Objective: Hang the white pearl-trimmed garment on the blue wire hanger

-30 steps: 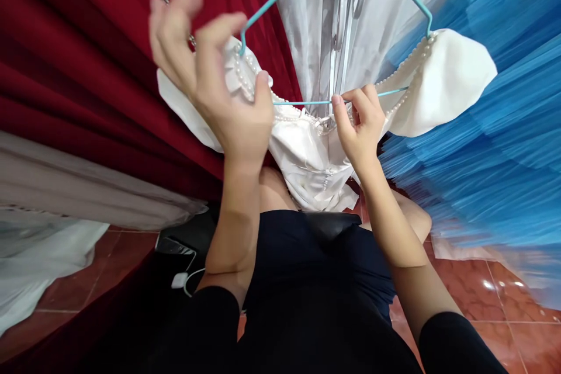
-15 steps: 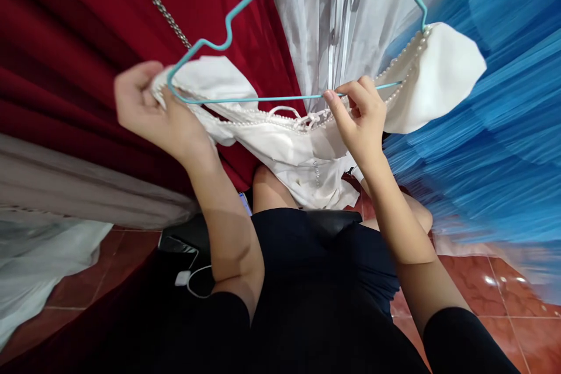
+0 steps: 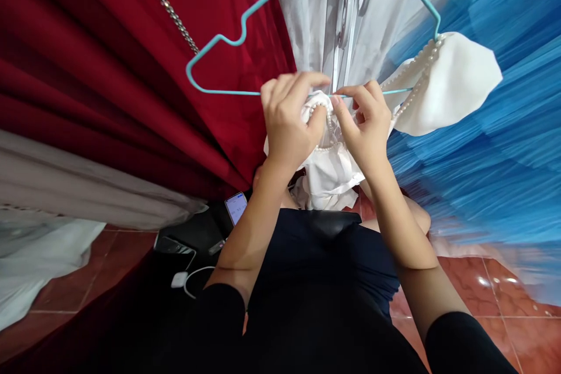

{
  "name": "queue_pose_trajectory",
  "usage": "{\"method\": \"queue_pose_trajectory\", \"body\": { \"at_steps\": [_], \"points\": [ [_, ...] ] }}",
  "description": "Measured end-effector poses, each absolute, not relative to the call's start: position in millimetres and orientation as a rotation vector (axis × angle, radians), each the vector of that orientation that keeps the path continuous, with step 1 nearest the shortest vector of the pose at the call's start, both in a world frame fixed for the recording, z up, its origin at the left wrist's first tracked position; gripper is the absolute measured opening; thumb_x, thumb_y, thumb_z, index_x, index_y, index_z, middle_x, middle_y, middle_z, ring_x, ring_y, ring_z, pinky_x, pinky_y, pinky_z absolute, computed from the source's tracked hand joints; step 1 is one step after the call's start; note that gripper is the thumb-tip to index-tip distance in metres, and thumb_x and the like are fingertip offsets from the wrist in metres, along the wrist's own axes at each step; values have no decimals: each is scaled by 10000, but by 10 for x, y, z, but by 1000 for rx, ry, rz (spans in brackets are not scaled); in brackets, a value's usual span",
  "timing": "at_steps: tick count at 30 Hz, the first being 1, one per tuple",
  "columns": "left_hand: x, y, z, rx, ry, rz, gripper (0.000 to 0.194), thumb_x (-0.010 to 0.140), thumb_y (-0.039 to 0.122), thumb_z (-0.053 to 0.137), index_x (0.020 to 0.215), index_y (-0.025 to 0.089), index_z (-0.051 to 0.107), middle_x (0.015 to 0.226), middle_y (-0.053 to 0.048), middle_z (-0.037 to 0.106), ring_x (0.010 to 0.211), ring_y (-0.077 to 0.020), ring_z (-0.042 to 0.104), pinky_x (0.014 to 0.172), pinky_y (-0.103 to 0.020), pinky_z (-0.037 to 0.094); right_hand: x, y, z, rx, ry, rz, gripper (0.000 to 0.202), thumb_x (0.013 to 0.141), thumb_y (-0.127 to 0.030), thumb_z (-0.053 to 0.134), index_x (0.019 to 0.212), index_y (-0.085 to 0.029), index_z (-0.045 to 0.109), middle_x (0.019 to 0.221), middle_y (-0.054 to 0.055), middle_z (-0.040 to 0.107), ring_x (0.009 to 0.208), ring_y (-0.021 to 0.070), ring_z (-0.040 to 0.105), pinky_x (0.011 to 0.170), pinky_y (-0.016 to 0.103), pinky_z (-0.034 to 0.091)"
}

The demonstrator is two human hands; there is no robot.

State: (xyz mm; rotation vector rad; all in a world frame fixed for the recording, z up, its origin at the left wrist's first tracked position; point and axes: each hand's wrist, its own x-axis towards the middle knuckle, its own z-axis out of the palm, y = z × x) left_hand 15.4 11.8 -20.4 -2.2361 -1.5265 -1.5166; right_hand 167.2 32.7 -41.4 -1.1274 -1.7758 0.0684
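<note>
Head view: red drape point(image 3: 175, 117), blue tulle point(image 3: 486, 169) flank the cropped hanger point(image 3: 232, 92).
Right fingers point(image 3: 357, 93) pinch it; left fingers point(image 3: 301, 86) clasp a half-hidden garment point(image 3: 333, 169).

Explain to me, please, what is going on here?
A person is handling a white garment on a blue hanger. The right hand pinches the hanger's bottom bar, and the left hand holds a bead-edged part of the garment near it. One sleeve sits at the hanger's right end; the left end is outside the garment.
</note>
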Motion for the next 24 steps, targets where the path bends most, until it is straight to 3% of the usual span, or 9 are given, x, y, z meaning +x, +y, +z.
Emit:
{"method": "queue_pose_trajectory", "body": {
  "at_steps": [5, 9, 10, 11, 13, 15, 18, 21, 24],
  "points": [
    [115, 247, -280, -2254, -1554, -1349, 253, 951, 155, 470, 1076, 259, 664, 1087, -25, 730, 1056, -263, 647, 1110, -522, 359, 1838, 257, -264, -1024, -1516, -313, 284, 1004, -415, 480, 1190, -257, 624, 1195, 117, 479, 1112, 226, 570, 932, 432, 554],
    [60, 270, -357, -2214, -1507, -1395, 242, 923, 142, 514, 1036, 261, 692, 1022, -20, 732, 1024, -260, 650, 1095, -506, 361, 2231, 527, -116, -954, -1434, -602, 494, 911, -374, 608, 1384, -256, 528, 1406, 111, 464, 1409, 299, 426, 1236, 576, 297],
    [56, 278, -364, -2213, -1491, -1415, 234, 917, 140, 525, 1027, 256, 696, 1003, -18, 732, 1007, -259, 651, 1093, -506, 360, 2337, 620, -94, -987, -1518, -588, 558, 886, -331, 627, 1424, -261, 494, 1427, 91, 495, 1432, 286, 418, 1270, 567, 246],
    [52, 289, -369, -2208, -1478, -1438, 226, 913, 139, 533, 1017, 250, 699, 989, -17, 732, 989, -257, 652, 1095, -510, 355, 2432, 708, -76, -1008, -1603, -537, 555, 864, -239, 619, 1407, -262, 508, 1394, 71, 554, 1394, 248, 472, 1275, 518, 275],
    [40, 313, -370, -2186, -1462, -1488, 212, 909, 131, 542, 992, 240, 704, 970, -13, 733, 956, -251, 650, 1100, -517, 342, 2579, 845, -34, -1048, -1716, -399, 534, 824, -71, 539, 1316, -272, 588, 1278, 27, 664, 1252, 175, 595, 1180, 400, 423],
    [13, 336, -362, -2162, -1459, -1530, 208, 901, 112, 549, 952, 239, 706, 951, -6, 733, 928, -239, 643, 1094, -509, 338, 2669, 918, 41, -1084, -1724, -299, 487, 821, -3, 470, 1173, -269, 675, 1103, 1, 732, 1005, 135, 673, 955, 316, 522],
    [-49, 362, -326, -2167, -1467, -1555, 209, 884, 87, 569, 898, 245, 706, 922, 5, 727, 897, -220, 630, 1073, -481, 347, 2782, 967, 201, -1108, -1578, -290, 354, 848, -11, 463, 966, -202, 735, 872, 9, 730, 757, 125, 631, 751, 291, 474],
    [-93, 373, -282, -2198, -1468, -1567, 204, 870, 77, 584, 874, 242, 705, 902, 13, 722, 859, -203, 617, 1048, -461, 362, 2967, 1012, 255, -1093, -1370, -226, 319, 847, -7, 442, 866, -135, 733, 836, 48, 723, 775, 132, 653, 738, 280, 465],
    [-85, 371, -268, -2235, -1452, -1578, 193, 877, 85, 580, 863, 234, 703, 879, 19, 721, 821, -189, 611, 1042, -454, 378, 3165, 1006, 46, -1000, -1243, -262, 276, 882, -44, 456, 908, -135, 715, 883, 65, 705, 826, 135, 652, 781, 292, 487]
  ]
}}
